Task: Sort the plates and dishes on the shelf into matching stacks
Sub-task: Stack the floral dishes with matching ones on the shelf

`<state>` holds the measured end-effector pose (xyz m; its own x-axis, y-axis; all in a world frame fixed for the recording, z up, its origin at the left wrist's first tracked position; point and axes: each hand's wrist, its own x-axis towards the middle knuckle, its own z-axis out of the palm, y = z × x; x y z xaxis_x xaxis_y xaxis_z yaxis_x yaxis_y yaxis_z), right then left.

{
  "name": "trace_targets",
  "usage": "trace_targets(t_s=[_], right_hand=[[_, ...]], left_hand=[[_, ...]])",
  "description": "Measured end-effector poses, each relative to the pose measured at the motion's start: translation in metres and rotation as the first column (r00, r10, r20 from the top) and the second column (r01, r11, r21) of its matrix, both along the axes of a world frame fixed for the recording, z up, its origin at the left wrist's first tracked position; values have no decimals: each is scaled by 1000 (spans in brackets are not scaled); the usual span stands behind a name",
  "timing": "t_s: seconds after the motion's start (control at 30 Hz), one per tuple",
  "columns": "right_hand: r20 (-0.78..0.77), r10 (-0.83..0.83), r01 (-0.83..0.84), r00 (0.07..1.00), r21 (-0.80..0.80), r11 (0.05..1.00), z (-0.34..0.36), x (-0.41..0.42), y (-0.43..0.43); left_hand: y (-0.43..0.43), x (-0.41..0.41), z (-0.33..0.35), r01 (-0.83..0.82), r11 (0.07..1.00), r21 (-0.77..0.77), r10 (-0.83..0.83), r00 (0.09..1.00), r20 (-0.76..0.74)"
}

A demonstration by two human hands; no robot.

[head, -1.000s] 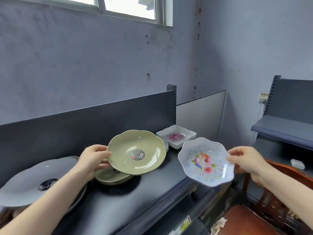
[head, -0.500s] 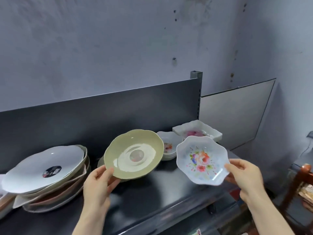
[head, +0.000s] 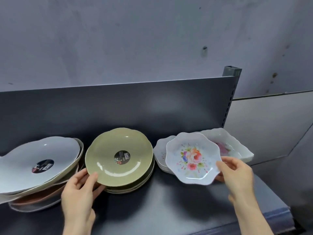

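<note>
Head view first gives you the room: a grey-blue painted wall (head: 135, 39) fills the upper half, with small dark spots and stains toward the right. Below it stands the dark back panel (head: 118, 106) of the shelving unit, ending at a slotted metal upright (head: 230, 92), and a lighter grey panel (head: 271, 126) continues to the right of it. The shelf (head: 160, 204) itself is a dark, smooth, slightly glossy board, and its front edge shows at the lower right.

On the shelf, at the far left, you have a mixed pile (head: 39, 184) of big wavy plates, with a white plate (head: 37, 160) tilted on top that carries a dark round sticker; pinkish and beige rims show under it. In the middle sits a stack of green plates (head: 132, 185). Your left hand (head: 79, 192) grasps the top green plate (head: 118, 156) at its near-left rim, thumb over the edge and fingers under; this plate lies slightly tilted on the stack and has a black round label in its centre.

At the right, your right hand (head: 237, 173) grips a small white floral dish (head: 193, 158) by its right rim, tilted toward you and held above the shelf. Just behind it is a low stack of similar small dishes (head: 160, 155), and behind-right stand white square dishes (head: 233, 146) with a pink print.
</note>
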<state>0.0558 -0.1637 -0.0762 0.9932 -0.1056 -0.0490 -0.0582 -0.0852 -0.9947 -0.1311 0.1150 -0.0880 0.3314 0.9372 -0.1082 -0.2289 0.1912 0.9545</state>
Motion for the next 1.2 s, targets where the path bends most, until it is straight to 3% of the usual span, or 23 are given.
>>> trace_targets(t_s=[0.27,0.33,0.4,0.5,0.73,0.83,0.93,1.1,1.2], right_hand=[[70,186,-163,980,-254,953,7,65,39],[109,256,-174,960,-483,858,8,76,48],[131,342,-159,930,-697,699,8,84,56],[96,429,-183,898,-806,563,8,93,63],[91,494,-237,864,-793,561,9,104,61],[138,515,-251,846,-749,614,14,101,63],[156,555,-307,817,-696,648,19,95,69],[189,627,-378,756,-656,653,23,82,80],[250,688,-438,682,-614,657,28,64,93]], left_hand=[[-16,1,2,-134,991,19,135,991,-26],[-23,0,3,-177,984,16,177,983,-46],[-29,2,5,-206,978,22,207,977,-58],[-34,6,4,-249,968,39,252,963,-98],[-36,14,-1,-283,957,64,290,922,-257],[-41,16,0,-225,944,242,322,784,-531],[-51,19,9,-91,933,348,327,620,-713],[-57,15,17,23,910,415,362,447,-818],[-61,4,25,27,896,444,390,434,-812]])
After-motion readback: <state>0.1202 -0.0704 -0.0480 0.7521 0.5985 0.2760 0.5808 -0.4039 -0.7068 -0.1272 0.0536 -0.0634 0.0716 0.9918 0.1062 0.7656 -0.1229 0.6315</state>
